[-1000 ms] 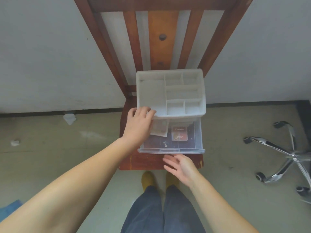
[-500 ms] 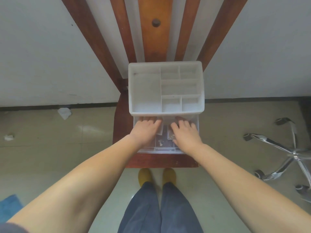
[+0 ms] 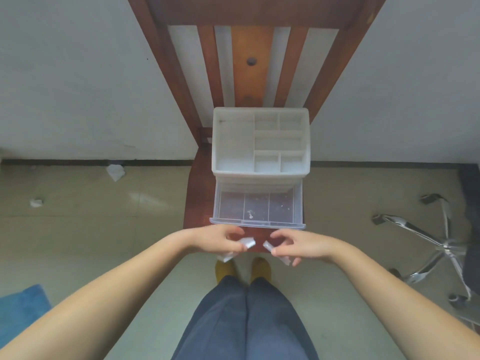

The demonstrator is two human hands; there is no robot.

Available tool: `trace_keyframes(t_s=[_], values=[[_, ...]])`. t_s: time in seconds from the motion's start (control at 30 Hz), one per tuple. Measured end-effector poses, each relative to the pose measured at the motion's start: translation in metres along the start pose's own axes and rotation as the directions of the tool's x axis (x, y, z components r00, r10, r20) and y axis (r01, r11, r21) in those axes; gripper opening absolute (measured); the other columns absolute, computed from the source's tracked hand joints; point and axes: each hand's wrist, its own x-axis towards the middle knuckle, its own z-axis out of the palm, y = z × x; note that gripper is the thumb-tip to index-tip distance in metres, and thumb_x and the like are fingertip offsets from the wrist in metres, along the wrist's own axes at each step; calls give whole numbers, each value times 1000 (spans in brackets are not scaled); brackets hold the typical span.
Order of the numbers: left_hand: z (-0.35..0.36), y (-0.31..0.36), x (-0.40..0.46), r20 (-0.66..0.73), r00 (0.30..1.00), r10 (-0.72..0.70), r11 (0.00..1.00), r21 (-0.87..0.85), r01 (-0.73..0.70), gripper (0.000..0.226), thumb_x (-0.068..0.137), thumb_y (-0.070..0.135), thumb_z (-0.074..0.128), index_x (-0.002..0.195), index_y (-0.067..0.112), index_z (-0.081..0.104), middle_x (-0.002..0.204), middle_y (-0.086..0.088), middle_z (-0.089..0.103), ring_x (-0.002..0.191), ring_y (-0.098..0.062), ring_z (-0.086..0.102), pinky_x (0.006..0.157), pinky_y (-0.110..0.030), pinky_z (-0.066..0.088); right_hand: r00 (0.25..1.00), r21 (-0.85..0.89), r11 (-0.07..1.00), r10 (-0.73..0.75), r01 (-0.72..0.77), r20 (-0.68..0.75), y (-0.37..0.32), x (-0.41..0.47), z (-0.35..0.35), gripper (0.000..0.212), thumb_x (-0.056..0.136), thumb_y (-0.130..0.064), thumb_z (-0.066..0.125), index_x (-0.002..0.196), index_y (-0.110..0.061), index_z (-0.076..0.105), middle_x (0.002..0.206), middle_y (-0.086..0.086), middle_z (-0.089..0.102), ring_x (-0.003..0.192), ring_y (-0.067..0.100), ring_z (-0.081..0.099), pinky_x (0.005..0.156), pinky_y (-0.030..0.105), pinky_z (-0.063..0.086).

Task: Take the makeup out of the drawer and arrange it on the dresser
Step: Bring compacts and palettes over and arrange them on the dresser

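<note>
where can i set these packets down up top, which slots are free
All compartments of the organizer top look bare: the large bay along its left wall, and the smaller cells on the right. The open drawer holds only specks. The chair seat beside it is a narrow strip.

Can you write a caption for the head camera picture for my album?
Both hands, left and right, hold small packets before the open drawer.

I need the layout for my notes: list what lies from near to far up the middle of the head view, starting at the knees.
Dark trousers → yellow slippers → left hand and right hand, each holding a pale packet → open clear drawer → white organiser top → chair back.
</note>
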Motion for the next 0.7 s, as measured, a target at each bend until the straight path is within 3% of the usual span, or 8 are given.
trace_keyframes(t_s=[0.07, 0.17, 0.27, 0.37, 0.53, 0.7], values=[[12, -5, 8, 37, 996, -78, 996, 40, 76, 83, 85, 51, 58, 150, 20, 16, 144, -6, 43, 128, -17, 45, 100, -22, 33, 998, -79, 995, 66, -67, -10, 4, 7, 8, 82, 86, -41, 61, 151, -22, 13, 113, -1, 57, 93, 14, 60, 78, 22, 53], [14, -5, 21, 27, 995, -98, 995, 29, 97, 94, 84, 49, 59, 151, 22, -2, 147, -10, 38, 131, -22, 41, 107, -29, 33, 995, -118, 989, 82, -88, -54, 5, 16, 7, 95, 83, -44, 61, 151, -28, -4, 110, -2, 60, 93, 18, 62, 83, 27, 52], [5, 1, 28, 38, 996, -75, 996, 46, 74, 101, 83, 48, 61, 148, 30, -14, 147, -12, 38, 131, -24, 41, 107, -30, 32, 994, -82, 995, 54, -62, -99, 3, 17, -6, 100, 82, -41, 63, 148, -36, -11, 104, 3, 66, 83, 19, 63, 81, 32, 53], [-12, 9, 35, -12, 997, -77, 994, 78, 77, 103, 80, 49, 62, 147, 33, -15, 148, -9, 37, 131, -25, 41, 107, -34, 33, 990, -179, 982, 37, -62, -139, -7, 24, -24, 98, 82, -43, 62, 149, -36, -10, 104, 0, 65, 72, 13, 60, 75, 28, 50], [-46, 17, 53, -172, 982, -79, 990, 99, 97, 106, 79, 45, 64, 148, 27, -15, 145, -14, 38, 129, -29, 43, 106, -36, 36, 972, -249, 967, -5, -55, -234, -32, 44, -51, 98, 83, -43, 61, 149, -31, -10, 112, 4, 61, 100, 20, 60, 96, 33, 44], [-62, 20, 55, -230, 971, -69, 983, 152, 106, 102, 78, 44, 64, 149, 27, -7, 146, -14, 35, 128, -29, 42, 102, -37, 39, 959, -321, 945, -26, -68, -281, -47, 51, -56, 96, 82, -44, 60, 151, -25, -4, 132, 9, 54, 116, 25, 53, 101, 34, 41]])
